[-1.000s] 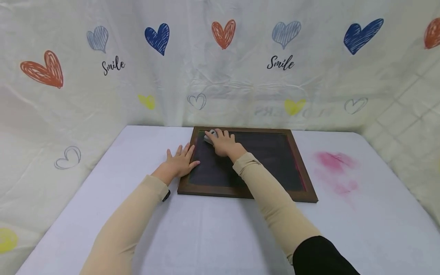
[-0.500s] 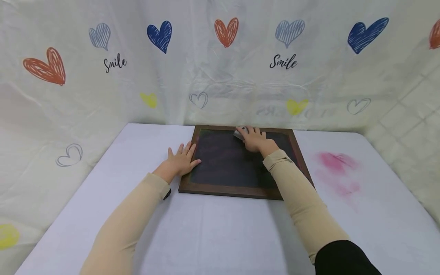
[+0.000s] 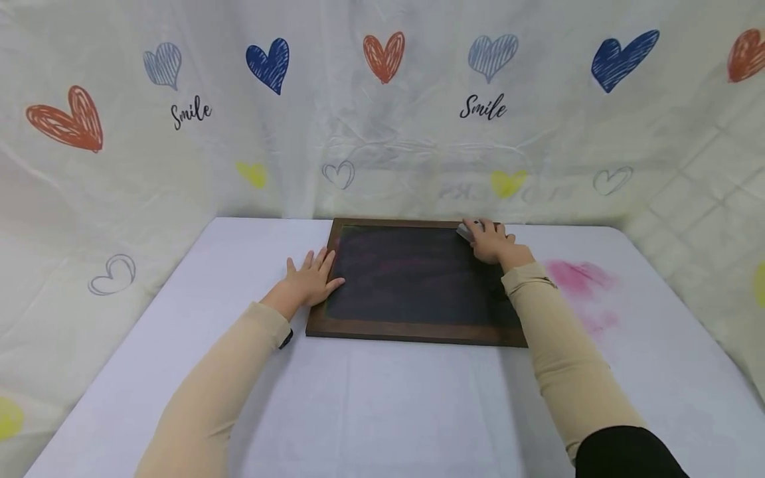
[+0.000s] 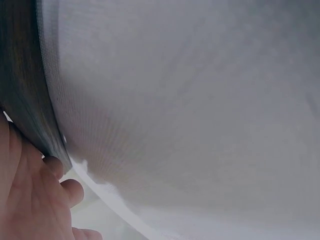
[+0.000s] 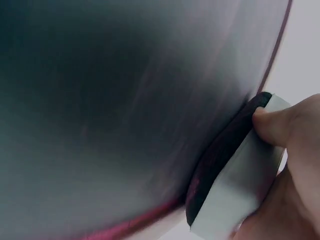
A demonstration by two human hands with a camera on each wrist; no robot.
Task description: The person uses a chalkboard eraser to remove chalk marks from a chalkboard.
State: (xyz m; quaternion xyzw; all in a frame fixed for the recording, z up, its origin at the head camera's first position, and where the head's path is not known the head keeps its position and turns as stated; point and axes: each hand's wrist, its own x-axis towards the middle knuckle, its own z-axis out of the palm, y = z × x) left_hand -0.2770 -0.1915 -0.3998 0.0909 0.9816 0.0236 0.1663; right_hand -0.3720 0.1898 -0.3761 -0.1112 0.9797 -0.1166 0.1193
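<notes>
A chalkboard [image 3: 412, 279] in a brown wooden frame lies on the white-covered table. My right hand [image 3: 493, 244] grips a chalkboard eraser [image 5: 235, 185] near the board's far right corner. In the right wrist view the eraser's dark felt side presses against the black surface, its pale grey body held between thumb and fingers. Faint pinkish streaks and a pink line along the frame show there. My left hand [image 3: 306, 284] rests with spread, straight fingers on the board's left frame; in the left wrist view those fingers touch the wooden frame [image 4: 22, 75].
A pink powdery stain [image 3: 576, 277] marks the white tablecloth [image 3: 418, 405] right of the board. Behind the table hangs a pale curtain [image 3: 418, 139] printed with hearts and "Smile" lettering.
My right hand has slid the eraser from the board's far left corner along the top edge to the far right corner. My left hand has stayed on the left frame.
</notes>
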